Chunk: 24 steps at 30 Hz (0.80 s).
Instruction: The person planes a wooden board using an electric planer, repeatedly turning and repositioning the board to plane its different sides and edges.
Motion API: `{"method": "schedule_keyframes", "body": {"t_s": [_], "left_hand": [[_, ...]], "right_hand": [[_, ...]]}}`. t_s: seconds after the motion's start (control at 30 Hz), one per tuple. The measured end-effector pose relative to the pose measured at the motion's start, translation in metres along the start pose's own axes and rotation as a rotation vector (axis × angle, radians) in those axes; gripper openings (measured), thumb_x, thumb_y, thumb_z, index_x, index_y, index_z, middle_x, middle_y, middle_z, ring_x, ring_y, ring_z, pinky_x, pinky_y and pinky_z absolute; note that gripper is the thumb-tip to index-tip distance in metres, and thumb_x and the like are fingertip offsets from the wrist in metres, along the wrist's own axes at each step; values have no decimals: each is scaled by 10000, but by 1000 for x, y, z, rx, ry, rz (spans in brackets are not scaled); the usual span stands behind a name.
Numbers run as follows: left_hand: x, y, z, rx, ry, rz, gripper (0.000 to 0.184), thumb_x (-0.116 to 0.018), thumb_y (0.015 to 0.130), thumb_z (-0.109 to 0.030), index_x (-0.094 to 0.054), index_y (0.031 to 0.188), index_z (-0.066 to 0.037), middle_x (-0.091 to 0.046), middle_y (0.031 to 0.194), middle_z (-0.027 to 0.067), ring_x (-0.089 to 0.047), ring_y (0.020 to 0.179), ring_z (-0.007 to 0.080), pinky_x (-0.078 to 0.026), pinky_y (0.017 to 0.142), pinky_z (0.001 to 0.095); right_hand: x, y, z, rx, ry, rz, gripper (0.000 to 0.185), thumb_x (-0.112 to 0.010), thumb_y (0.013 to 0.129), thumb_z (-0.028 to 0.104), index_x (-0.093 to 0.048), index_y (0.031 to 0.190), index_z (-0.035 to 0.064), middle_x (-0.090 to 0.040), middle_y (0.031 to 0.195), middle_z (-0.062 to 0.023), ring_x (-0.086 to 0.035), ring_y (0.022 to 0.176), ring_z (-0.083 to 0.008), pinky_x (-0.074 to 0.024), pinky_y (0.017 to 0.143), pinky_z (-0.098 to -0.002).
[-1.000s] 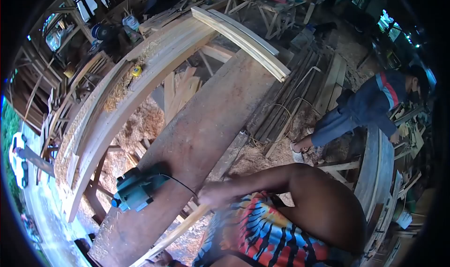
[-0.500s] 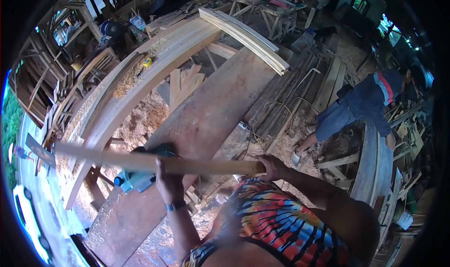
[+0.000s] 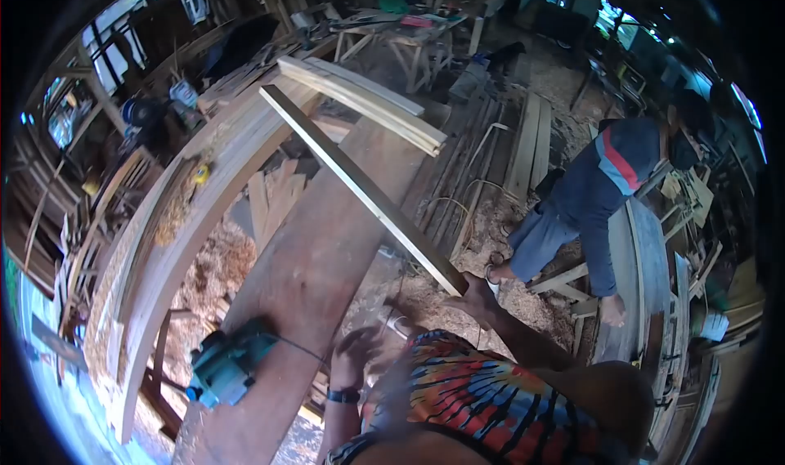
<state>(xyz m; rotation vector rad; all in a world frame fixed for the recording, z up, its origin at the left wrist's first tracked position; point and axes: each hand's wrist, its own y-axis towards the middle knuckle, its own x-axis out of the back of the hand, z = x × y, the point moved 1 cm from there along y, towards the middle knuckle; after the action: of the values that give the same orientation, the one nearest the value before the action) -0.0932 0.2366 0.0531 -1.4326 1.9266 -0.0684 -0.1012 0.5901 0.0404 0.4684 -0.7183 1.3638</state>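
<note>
Here, I'm gripping one end of the stick [image 3: 367, 197] with the right hand [image 3: 477, 301], and it's slanting over the board [image 3: 298, 281]. The left hand [image 3: 355, 355] is hanging partly open, empty, beside the board.

Pale yellow strip [image 3: 364, 189], teal planer [image 3: 231, 365] (blue knob [image 3: 193, 393]), black-streaked red-and-blue top [image 3: 491, 391].

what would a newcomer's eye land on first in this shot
Probably the long wooden strip, held at its near end by the right hand and slanting across the middle of the view. Next might come the bright multicoloured top at the bottom, then the green power tool on the wide brown board at lower left.
</note>
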Motion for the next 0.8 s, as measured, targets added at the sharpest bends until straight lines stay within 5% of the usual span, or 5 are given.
{"method": "schedule_keyframes", "body": {"t_s": [0.13,0.2,0.4,0.53,0.8], "left_hand": [[27,7,-3,-29,70,-169,314,-637,964,-192,-652,1175,39,-707,1096,171,-722,856,239,-586,766,350],[54,18,5,-78,119,-222,314,-652,960,-201,-657,1172,31,-719,1073,156,-715,857,229,-581,767,347],[43,53,-55,-172,223,-469,348,-654,976,-231,-648,1205,31,-726,1098,148,-722,912,230,-569,768,330],[22,79,-78,-238,220,-541,367,-646,986,-241,-639,1227,35,-723,1133,161,-722,904,229,-568,768,321],[19,103,-54,-149,221,-589,370,-650,983,-244,-643,1226,35,-726,1101,136,-719,906,221,-566,767,319]], "right_hand": [[-18,88,-46,-40,-103,-132,791,-891,672,511,-612,1197,-11,-714,1055,-217,-706,991,-340,-543,845,-415],[-5,121,-5,-67,-95,-136,803,-880,701,502,-596,1231,-29,-720,1057,-211,-698,1022,-335,-535,876,-420],[-17,260,23,46,-127,-170,912,-859,748,418,-421,1508,171,-697,1130,-238,-662,1079,-427,-535,900,-485],[-10,313,53,-45,-237,-15,882,-821,809,350,-347,1546,247,-661,1164,-270,-652,1096,-413,-539,894,-510],[-48,402,16,223,-341,-212,782,-746,861,462,-392,1534,282,-543,1371,-252,-545,1249,-434,-500,983,-512]]}}
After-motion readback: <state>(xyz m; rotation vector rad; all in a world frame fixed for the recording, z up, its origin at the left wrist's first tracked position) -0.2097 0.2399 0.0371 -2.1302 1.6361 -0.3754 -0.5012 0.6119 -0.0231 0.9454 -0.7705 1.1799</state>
